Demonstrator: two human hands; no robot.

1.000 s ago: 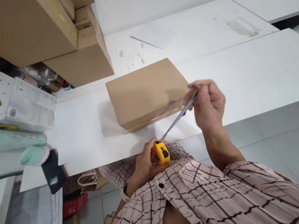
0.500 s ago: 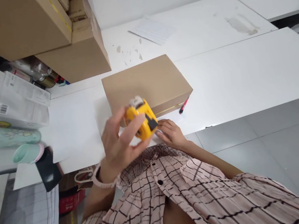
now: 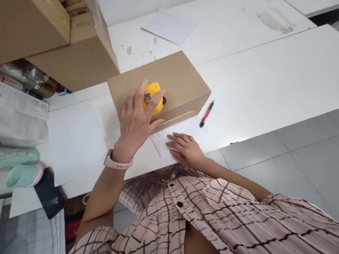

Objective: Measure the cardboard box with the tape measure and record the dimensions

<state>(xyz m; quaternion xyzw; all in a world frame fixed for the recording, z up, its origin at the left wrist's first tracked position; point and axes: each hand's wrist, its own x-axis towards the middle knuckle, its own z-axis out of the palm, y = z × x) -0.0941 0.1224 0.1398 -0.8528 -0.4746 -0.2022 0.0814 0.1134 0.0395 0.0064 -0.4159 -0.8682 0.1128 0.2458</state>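
Note:
My left hand (image 3: 136,121), with a pink band on its wrist, has its fingers around a yellow tape measure (image 3: 154,89) over the top of a closed cardboard box (image 3: 177,78). The tape measure looks set down on the box lid or very close to it. My right hand (image 3: 189,151) lies with fingers stretched out on a small white paper (image 3: 161,142) in front of the box. Some faint writing shows at the paper's upper left corner. A red and black pen (image 3: 207,114) rests on the table by the box's right front corner.
Stacked cardboard boxes (image 3: 81,63) rise at the back left. A blank white sheet (image 3: 75,138), a black phone (image 3: 50,199), a mint cup (image 3: 23,176) and a mint bottle (image 3: 5,155) are on the left. Behind the box lies a printed sheet (image 3: 170,27) on the white table (image 3: 263,85).
My left hand has moved the tape measure forward from in front of the box to its top. My right hand's fingers now lie flat on the paper, and the pen shows more fully.

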